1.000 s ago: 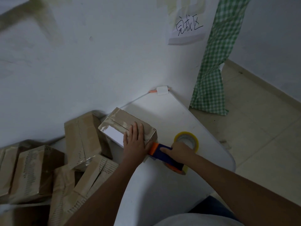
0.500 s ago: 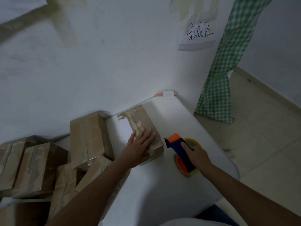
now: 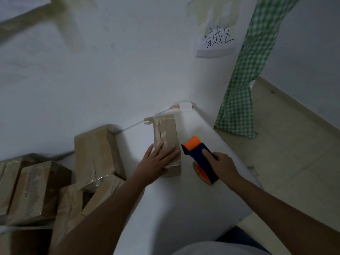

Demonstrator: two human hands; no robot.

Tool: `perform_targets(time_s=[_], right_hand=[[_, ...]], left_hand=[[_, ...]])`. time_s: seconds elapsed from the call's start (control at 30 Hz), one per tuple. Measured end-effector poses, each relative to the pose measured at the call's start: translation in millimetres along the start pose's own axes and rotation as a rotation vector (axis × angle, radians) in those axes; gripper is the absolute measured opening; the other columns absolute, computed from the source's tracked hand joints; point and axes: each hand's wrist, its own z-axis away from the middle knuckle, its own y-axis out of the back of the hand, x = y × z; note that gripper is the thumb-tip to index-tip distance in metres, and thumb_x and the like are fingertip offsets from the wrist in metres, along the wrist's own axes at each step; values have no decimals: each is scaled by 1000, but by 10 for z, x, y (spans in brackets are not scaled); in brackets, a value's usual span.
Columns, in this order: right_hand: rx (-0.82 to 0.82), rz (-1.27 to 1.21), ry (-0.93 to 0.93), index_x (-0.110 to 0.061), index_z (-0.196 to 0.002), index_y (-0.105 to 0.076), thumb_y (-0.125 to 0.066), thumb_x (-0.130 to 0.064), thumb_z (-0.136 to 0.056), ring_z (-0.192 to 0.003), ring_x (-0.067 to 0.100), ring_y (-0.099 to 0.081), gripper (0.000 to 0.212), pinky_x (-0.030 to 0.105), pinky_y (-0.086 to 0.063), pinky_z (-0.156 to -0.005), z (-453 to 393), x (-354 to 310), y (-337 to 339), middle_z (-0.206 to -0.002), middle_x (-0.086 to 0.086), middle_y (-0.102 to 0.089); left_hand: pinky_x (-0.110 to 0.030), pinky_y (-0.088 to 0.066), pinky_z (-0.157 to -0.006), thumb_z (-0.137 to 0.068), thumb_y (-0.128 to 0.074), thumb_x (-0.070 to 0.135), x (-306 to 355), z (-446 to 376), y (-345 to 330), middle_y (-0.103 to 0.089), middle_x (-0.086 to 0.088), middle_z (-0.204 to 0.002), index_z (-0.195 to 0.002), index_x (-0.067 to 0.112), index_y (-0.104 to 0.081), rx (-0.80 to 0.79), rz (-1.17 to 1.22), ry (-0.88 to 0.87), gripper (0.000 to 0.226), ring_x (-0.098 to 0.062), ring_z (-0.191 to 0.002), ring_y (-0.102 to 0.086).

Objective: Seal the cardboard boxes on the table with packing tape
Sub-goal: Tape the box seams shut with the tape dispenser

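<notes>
Left hand point(image 3: 157, 161) lies flat, fingers straight, pressing the near end of the box point(image 3: 166, 142) on the white table point(image 3: 184, 208). Right hand point(image 3: 223, 165) grips the tape dispenser point(image 3: 199, 158), just right of the box and apart from it. Box is closed, seam running near to far; contents hidden. Torn tape shows at the far end. Risk: tape laid off the seam would leave the flaps loose; the light box could slide if the left hand's pressure eases; fingers on the seam may get taped over. Pile of boxes point(image 3: 95, 153) at left, all closed, contents not visible.
</notes>
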Motion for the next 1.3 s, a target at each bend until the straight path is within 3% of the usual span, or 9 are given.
perform_targets(time_s=[0.1, 0.17, 0.27, 0.37, 0.47, 0.6, 0.77, 0.93, 1.3], right_hand=[[-11, 61, 134, -16, -59, -34, -48, -50, -95, -45, 15, -33, 52, 18, -28, -43, -16, -114, 108, -52, 2, -35], [-33, 92, 191, -15, -61, -36, -49, -50, -95, -45, 14, -35, 50, 19, -29, -44, -18, -150, 185, -53, 2, -37], [-47, 114, 252, -12, -63, -45, -46, -56, -91, -45, 13, -42, 52, 19, -33, -46, 0, -125, 279, -54, 3, -44], [-66, 145, 306, -4, -71, -54, -42, -64, -85, -48, 19, -47, 63, 20, -32, -48, 47, -97, 303, -60, 12, -52], [-106, 161, 357, -5, -73, -57, -43, -63, -85, -55, 23, -53, 61, 21, -32, -50, 67, -139, 290, -63, 12, -55], [-167, 182, 405, -21, -70, -55, -46, -62, -86, -53, 9, -52, 46, 17, -34, -51, 70, -235, 281, -60, -3, -55], [-188, 218, 415, -23, -70, -54, -52, -55, -91, -55, 11, -53, 38, 18, -34, -52, 71, -246, 303, -63, -2, -56], [-213, 243, 407, -20, -73, -56, -51, -56, -91, -58, 13, -55, 41, 19, -34, -53, 80, -253, 310, -66, 0, -58], [-268, 248, 382, -24, -61, -46, -32, -79, -76, -48, 5, -44, 59, 18, -32, -51, 130, -428, 194, -57, -4, -49]], left_hand=[[-54, 7, -118, -90, -63, 42, -36, -74, 72, 9, 10, -163, -155, 38, 7, -47, -54, -61, 96, -29, -151, 9], [-53, 5, -119, -95, -56, 41, -7, -107, 162, 1, 8, -164, -157, 33, -11, 8, 39, -52, 77, -29, -151, 8], [-35, -28, -116, -102, -51, 27, 156, -100, 316, -39, -2, -156, -140, 21, -54, 226, 440, 151, 39, -25, -146, -31], [-10, -43, -86, -103, -50, 24, 355, -20, 466, -66, -1, -125, -121, 29, -64, 240, 1074, 558, 23, -16, -113, -61], [-25, -51, -87, -103, -49, 29, 462, -8, 573, -73, -3, -111, -108, 24, -70, 95, 1580, 807, 22, -18, -105, -67], [-29, -54, -80, -103, -48, 38, 494, -29, 673, -74, -10, -111, -117, 12, -67, -56, 1869, 877, 35, -22, -103, -70], [-25, -56, -75, -100, -54, 31, 476, 45, 736, -75, -11, -105, -95, 16, -79, -35, 1895, 827, 30, -19, -95, -72], [-22, -56, -73, -98, -58, 16, 505, 75, 746, -74, -15, -105, -110, 2, -70, -34, 1899, 773, 22, -21, -95, -72], [-39, -58, -86, -95, -63, 24, 546, 210, 591, -75, -14, -95, -95, 10, -76, 191, 1696, 844, 19, -31, -93, -71]])
